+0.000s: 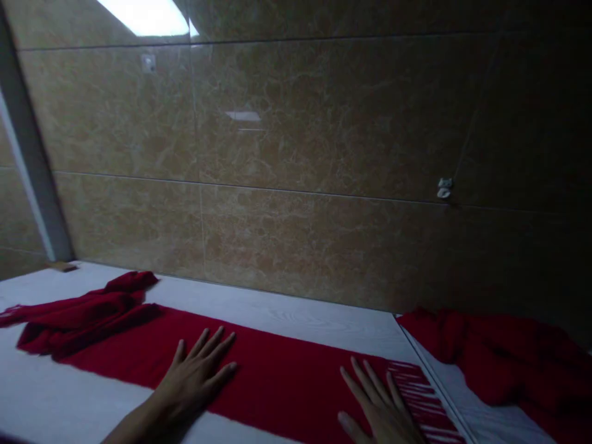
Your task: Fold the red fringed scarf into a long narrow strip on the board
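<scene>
Tiled wall (277,135) backs the white bench (287,313); along the bench I see the red scarf (272,376) lengthwise, fringe (420,394) pointing right, left hand (197,373) and right hand (379,410) flat on it, fingers spread.

red scarf (282,382) | fringed right end | spread flat | on white tabletop (287,313)
</scene>
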### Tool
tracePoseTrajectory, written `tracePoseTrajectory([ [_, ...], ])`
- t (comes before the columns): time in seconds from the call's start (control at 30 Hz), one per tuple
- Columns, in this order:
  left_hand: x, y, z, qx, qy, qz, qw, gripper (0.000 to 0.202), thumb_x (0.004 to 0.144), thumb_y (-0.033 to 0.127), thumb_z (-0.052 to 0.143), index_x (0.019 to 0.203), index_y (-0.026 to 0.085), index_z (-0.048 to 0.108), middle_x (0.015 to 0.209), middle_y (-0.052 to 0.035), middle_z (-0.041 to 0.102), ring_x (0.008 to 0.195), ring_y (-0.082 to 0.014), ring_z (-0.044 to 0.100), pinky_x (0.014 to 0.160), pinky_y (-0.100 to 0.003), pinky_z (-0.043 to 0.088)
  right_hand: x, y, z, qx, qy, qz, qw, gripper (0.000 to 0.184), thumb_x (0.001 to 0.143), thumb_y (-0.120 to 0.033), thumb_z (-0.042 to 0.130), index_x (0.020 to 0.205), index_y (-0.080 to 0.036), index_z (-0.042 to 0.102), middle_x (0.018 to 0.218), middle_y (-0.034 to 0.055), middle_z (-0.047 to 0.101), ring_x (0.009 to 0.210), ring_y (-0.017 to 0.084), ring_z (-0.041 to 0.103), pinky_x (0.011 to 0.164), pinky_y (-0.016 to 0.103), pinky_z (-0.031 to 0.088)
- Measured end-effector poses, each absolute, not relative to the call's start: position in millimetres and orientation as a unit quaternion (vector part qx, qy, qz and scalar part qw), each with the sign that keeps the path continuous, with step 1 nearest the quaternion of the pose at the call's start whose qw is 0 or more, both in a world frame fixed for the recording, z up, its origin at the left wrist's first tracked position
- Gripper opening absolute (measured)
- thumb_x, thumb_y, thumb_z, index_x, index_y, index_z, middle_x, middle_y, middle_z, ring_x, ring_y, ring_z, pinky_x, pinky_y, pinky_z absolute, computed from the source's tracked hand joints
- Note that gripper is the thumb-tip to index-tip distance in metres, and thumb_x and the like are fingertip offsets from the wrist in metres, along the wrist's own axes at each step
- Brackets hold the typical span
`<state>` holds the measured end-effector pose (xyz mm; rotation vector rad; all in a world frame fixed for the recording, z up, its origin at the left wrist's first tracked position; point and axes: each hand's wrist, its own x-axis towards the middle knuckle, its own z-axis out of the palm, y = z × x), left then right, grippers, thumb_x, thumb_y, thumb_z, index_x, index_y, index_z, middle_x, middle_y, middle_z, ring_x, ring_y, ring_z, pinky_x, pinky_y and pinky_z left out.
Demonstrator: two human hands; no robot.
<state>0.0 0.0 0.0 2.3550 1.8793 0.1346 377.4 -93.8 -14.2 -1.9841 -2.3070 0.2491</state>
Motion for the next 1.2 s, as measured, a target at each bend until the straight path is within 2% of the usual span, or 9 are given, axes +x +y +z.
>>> tracePoseTrajectory([
  [0.13,-0.9,-2.0,4.1,0.777,0.623,0.039,0.082,0.075,0.095,0.07,0.034,0.16,0.032,0.028,0.169,-0.0054,0.015,0.155,-0.0413,0.007,0.118,-0.078,0.005,389.6,-96.2,-17.0,-0.645,-0.758,0.083,0.05,0.076,0.096,-0.074,0.038,0.157,-0.029,0.032,0.164,0.0054,0.018,0.153,0.038,0.017,0.12,0.072,0.012],
  [0.23,-4.4,-3.8,18.0,0.783,0.613,0.048,0.094,0.075,0.095,0.067,0.035,0.159,0.028,0.033,0.168,-0.0103,0.021,0.155,-0.0436,0.012,0.116,-0.079,0.011,394.9,-94.8,-19.9,-0.634,-0.764,0.098,0.071,0.077,0.094,-0.074,0.043,0.157,-0.03,0.035,0.163,0.0048,0.022,0.153,0.038,0.019,0.121,0.071,0.012],
  [0.3,-9.2,-5.1,27.5,0.778,0.622,0.067,0.057,0.067,0.097,0.06,0.032,0.151,0.024,0.049,0.161,-0.0162,0.041,0.149,-0.0431,0.033,0.115,-0.073,0.024,407.9,-89.4,-23.4,-0.632,-0.761,0.103,0.108,0.075,0.093,-0.073,0.048,0.155,-0.033,0.04,0.163,0.0039,0.027,0.152,0.037,0.023,0.121,0.069,0.015],
  [0.37,-15.2,-5.3,33.3,0.76,0.645,0.079,0.009,0.057,0.099,0.052,0.027,0.128,0.019,0.065,0.137,-0.0191,0.064,0.128,-0.0386,0.058,0.107,-0.062,0.038,433.6,-79.1,-27.1,-0.638,-0.745,0.085,0.178,0.069,0.093,-0.07,0.05,0.151,-0.033,0.049,0.162,0.004,0.034,0.151,0.035,0.028,0.122,0.065,0.022],
  [0.47,-21.2,-2.0,31.7,0.741,0.669,0.057,0.015,0.055,0.1,0.052,0.023,0.101,0.018,0.067,0.105,-0.0175,0.074,0.1,-0.0344,0.071,0.089,-0.05,0.05,491.4,-58.6,-31.9,-0.652,-0.694,0.027,0.303,0.067,0.09,-0.071,0.047,0.133,-0.025,0.068,0.153,0.0105,0.05,0.144,0.036,0.044,0.12,0.061,0.032],
  [0.6,-19.0,8.2,19.7,0.76,0.649,0.027,0.035,0.048,0.1,0.048,0.027,0.106,0.019,0.065,0.113,-0.0184,0.073,0.103,-0.0343,0.072,0.084,-0.045,0.053,565.8,-42.4,-43.7,-0.676,-0.615,0.014,0.407,0.071,0.08,-0.077,0.047,0.109,-0.019,0.075,0.13,0.019,0.068,0.127,0.039,0.061,0.113,0.059,0.044],
  [0.7,-17.7,16.0,16.4,0.783,0.619,0.009,0.061,0.044,0.099,0.039,0.027,0.11,0.019,0.065,0.112,-0.018,0.074,0.103,-0.0331,0.072,0.084,-0.043,0.053,592.6,-42.5,-57.0,-0.677,-0.575,0.014,0.459,0.066,0.078,-0.077,0.047,0.097,-0.02,0.074,0.119,0.0192,0.073,0.117,0.037,0.067,0.107,0.054,0.052],
  [0.97,-17.3,27.0,55.6,0.807,0.57,0.076,0.134,0.047,0.095,0.049,0.031,0.091,0.021,0.067,0.093,-0.0096,0.075,0.084,-0.0264,0.071,0.072,-0.033,0.047,588.1,-45.7,-57.3,-0.67,-0.513,0.045,0.534,0.061,0.073,-0.077,0.052,0.093,-0.022,0.071,0.112,0.0179,0.074,0.11,0.036,0.069,0.104,0.053,0.053],
  [1.2,33.0,23.9,104.5,0.804,0.527,0.136,0.24,0.05,0.082,0.065,0.037,0.065,0.02,0.05,0.062,-0.0002,0.05,0.06,-0.0163,0.046,0.057,-0.028,0.034,581.6,-52.2,-48.4,-0.643,-0.505,0.059,0.573,0.059,0.074,-0.077,0.059,0.093,-0.023,0.073,0.111,0.0167,0.075,0.108,0.034,0.07,0.102,0.05,0.054],
])
